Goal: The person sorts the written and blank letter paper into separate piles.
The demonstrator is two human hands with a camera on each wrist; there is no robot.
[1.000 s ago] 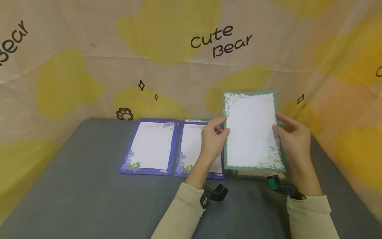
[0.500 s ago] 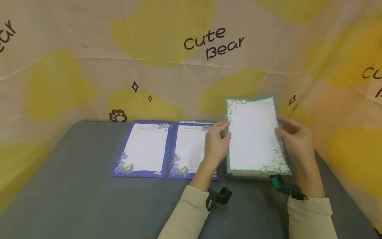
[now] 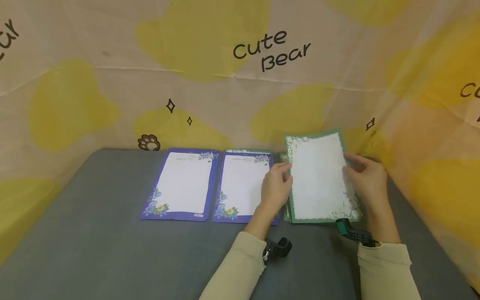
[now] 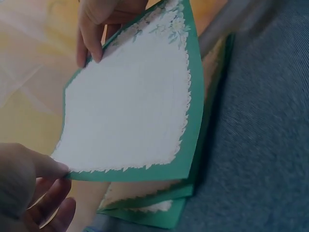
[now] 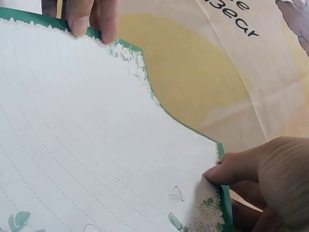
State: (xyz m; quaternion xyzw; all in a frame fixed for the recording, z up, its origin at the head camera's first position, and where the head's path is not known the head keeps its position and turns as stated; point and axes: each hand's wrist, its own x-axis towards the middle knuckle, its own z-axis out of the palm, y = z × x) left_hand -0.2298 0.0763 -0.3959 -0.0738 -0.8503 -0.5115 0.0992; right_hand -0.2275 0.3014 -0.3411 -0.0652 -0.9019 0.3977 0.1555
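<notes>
Both hands hold a green-bordered sheet of floral writing paper (image 3: 318, 179) by its opposite long edges. My left hand (image 3: 275, 187) pinches the left edge between thumb and fingers. On the right edge, my right hand (image 3: 367, 177) pinches with the thumb on the printed face. The sheet tilts up at its far end and bows slightly; faint dashed lines show on it in the right wrist view. Beneath it, more green-bordered sheets (image 4: 145, 212) lie in an uneven stack, mostly covered by the held one.
Left of the hands lie two piles topped by purple-bordered floral sheets, a left one (image 3: 183, 183) and a middle one (image 3: 240, 187). A green-edged sheet (image 3: 249, 151) peeks out behind the middle pile. A printed cloth (image 3: 210, 50) hangs behind the grey table (image 3: 112, 250).
The held sheet has come down toward the stack, both hands lowering with it. More of the stack now shows at its left side. The purple-bordered sheets stay in place.
</notes>
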